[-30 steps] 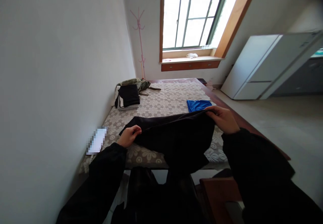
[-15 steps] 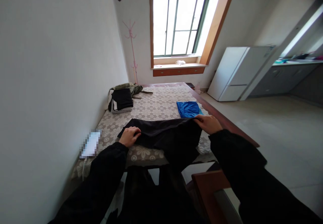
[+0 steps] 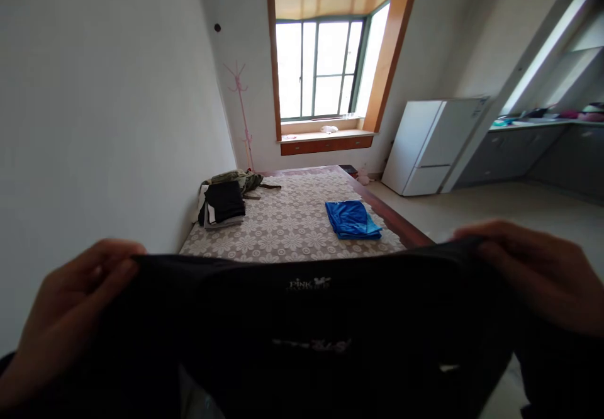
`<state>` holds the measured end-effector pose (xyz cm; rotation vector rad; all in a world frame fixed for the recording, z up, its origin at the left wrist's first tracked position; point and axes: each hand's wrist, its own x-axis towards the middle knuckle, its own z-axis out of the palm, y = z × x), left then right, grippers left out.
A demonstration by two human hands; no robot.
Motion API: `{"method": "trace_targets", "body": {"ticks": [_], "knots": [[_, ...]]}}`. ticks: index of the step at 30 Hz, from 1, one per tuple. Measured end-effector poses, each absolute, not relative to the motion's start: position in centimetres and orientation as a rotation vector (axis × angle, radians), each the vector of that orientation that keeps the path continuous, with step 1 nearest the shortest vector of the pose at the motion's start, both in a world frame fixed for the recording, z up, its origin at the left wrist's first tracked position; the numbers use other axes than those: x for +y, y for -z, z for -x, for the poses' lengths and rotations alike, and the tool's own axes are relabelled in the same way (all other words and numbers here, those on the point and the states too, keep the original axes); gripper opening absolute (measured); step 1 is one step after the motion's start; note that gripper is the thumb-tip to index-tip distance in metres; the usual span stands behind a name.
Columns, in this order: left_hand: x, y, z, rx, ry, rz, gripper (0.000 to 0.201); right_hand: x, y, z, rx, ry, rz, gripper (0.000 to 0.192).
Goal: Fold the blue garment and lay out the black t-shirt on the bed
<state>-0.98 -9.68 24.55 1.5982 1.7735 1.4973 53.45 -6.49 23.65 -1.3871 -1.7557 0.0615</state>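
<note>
A black shirt (image 3: 255,312) is stretched wide in front of me, close to the camera, with small light lettering printed inside its neck area. My left hand (image 3: 78,302) pinches one upper corner at the left. At the right, my right hand (image 3: 542,274) grips the opposite upper corner, slightly blurred. The cloth's top edge runs almost straight between both hands, and its lower part falls out of view. Beyond it, a folded blue garment (image 3: 352,219) lies on the patterned bedspread (image 3: 283,233). The near part of the bed is hidden behind the shirt.
Folded dark and grey clothes (image 3: 225,202) are stacked at the bed's left side, beside a green strapped bag (image 3: 245,181). A pink coat stand (image 3: 241,107) rises in the far corner. The white refrigerator (image 3: 427,145) stands on the right, past the bed's wooden edge (image 3: 387,211).
Both hands have lifted the black shirt off the bed towards me and spread apart, pulling it taut. My left hand now grips a corner. The view has tilted upward; the blue garment shows fully.
</note>
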Motion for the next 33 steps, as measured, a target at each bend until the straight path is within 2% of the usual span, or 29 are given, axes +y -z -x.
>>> {"method": "trace_targets", "body": {"ticks": [3,6,10,13,15,19,22,25,29,33], "knots": [[-3.3,-28.0,1.5,1.854,-1.489,-2.031,0.038,0.0,-28.4,-52.4,-1.941,-0.065,1.277,0.056],[5.5,-28.0,2.2,1.830,-1.283,-2.234,0.042,9.2,-30.2,-50.1,-2.138,-0.128,1.205,0.047],[14.1,-24.5,3.6,1.864,-1.064,-2.249,0.040,18.9,-28.0,-47.3,-2.220,-0.206,1.411,0.030],[15.8,-20.9,4.3,1.816,-1.024,-2.173,0.052,21.7,-24.0,-46.9,-2.209,-0.189,1.495,0.036],[14.6,-18.1,4.7,1.769,-0.961,-2.140,0.056,21.3,-20.3,-47.4,-2.216,-0.208,1.520,0.036],[7.8,-11.9,4.2,1.730,-0.843,-2.073,0.050,16.4,-11.3,-49.3,-2.264,-0.294,1.394,0.037],[1.1,-6.6,2.1,1.786,-0.894,-1.981,0.039,10.2,-4.4,-50.0,-2.194,-0.331,1.393,0.042],[-5.1,-1.2,-0.5,1.941,-1.019,-1.903,0.035,3.9,1.1,-50.1,-2.007,-0.190,1.449,0.035],[-9.9,3.6,-2.4,2.262,-1.267,-1.796,0.025,-1.5,5.0,-50.3,-1.772,0.020,1.519,0.033],[-8.9,2.9,-1.6,2.376,-1.200,-1.789,0.021,-0.9,4.5,-50.6,-1.735,0.013,1.562,0.034]]}}
